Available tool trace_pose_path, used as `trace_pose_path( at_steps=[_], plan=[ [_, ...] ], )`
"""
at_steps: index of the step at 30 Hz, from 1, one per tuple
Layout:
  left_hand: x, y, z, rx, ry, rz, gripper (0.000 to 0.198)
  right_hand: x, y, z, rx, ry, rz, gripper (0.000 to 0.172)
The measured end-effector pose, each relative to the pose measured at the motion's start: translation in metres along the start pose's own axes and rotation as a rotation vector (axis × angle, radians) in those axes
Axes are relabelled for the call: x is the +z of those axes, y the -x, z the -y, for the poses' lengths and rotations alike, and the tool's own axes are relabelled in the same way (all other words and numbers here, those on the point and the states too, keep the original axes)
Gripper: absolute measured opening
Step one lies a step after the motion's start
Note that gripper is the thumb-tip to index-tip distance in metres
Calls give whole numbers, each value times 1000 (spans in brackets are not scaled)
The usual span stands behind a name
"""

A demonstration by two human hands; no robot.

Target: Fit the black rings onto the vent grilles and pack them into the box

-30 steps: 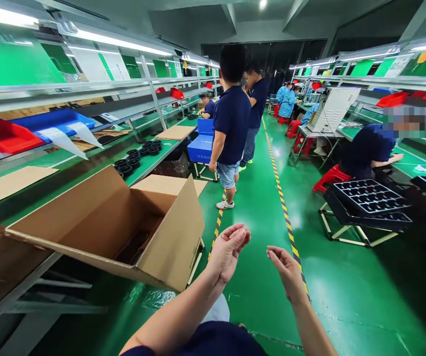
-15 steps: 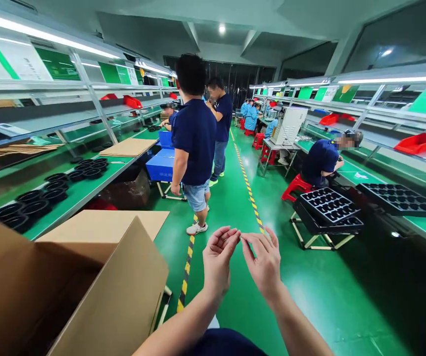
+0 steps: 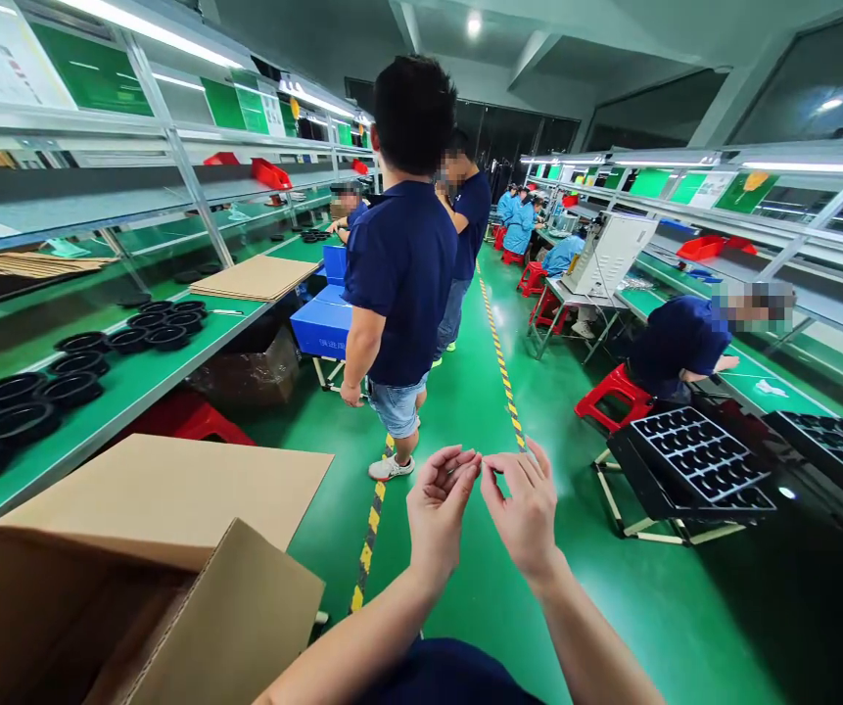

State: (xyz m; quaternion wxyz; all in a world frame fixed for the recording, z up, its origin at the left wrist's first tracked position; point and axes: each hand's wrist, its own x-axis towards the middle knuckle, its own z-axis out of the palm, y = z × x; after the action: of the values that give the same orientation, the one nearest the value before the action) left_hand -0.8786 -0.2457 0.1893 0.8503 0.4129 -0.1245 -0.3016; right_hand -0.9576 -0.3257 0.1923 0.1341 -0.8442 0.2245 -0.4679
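Both hands are raised over the aisle, their fingertips nearly meeting. My left hand is closed in a pinch, thumb against the fingers. Facing it, my right hand pinches thumb and index finger while its other fingers curl loosely. Whatever lies between the fingertips, if anything, is too small to make out. An open cardboard box stands at lower left, apart from my left hand.
A person in a dark shirt stands ahead, with another beyond. Black rings lie on the left bench, near a blue box. At right are a red stool, a seated person and black trays.
The view has shifted forward along the aisle, so the cardboard box sits lower and the trays and seated person appear farther right. Both hands keep their pinch at nearly the same spot.
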Motion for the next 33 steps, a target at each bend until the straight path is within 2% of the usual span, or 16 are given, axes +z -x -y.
trace_pose_path(
  at_steps=[3, 7, 11, 15, 20, 22, 29, 33],
  plan=[
    [-5, -21, -4, -38, 29, -19, 40, 17, -14, -11, 204, -264, 88, 16],
    [-9, -42, -7, -58, 80, -58, 42, 36, -33, -27, 523, -632, 300, 26],
    [-1, -55, -6, 21, 75, -122, 45, 49, -53, -42, 655, -1003, 387, 30],
    [17, -67, -3, 57, 100, -158, 44, 51, -75, -59, 657, -1218, 492, 27],
    [47, -83, 9, 110, 95, -161, 39, 44, -99, -88, 596, -1287, 562, 29],
    [57, -88, 15, 171, 2, -175, 34, 42, -105, -101, 594, -1315, 573, 28],
    [87, -99, 23, 384, -600, -172, 10, 43, -117, -135, 603, -1323, 598, 29],
    [96, -104, 25, 415, -644, -202, 5, 47, -118, -147, 563, -1259, 597, 33]
  ],
)
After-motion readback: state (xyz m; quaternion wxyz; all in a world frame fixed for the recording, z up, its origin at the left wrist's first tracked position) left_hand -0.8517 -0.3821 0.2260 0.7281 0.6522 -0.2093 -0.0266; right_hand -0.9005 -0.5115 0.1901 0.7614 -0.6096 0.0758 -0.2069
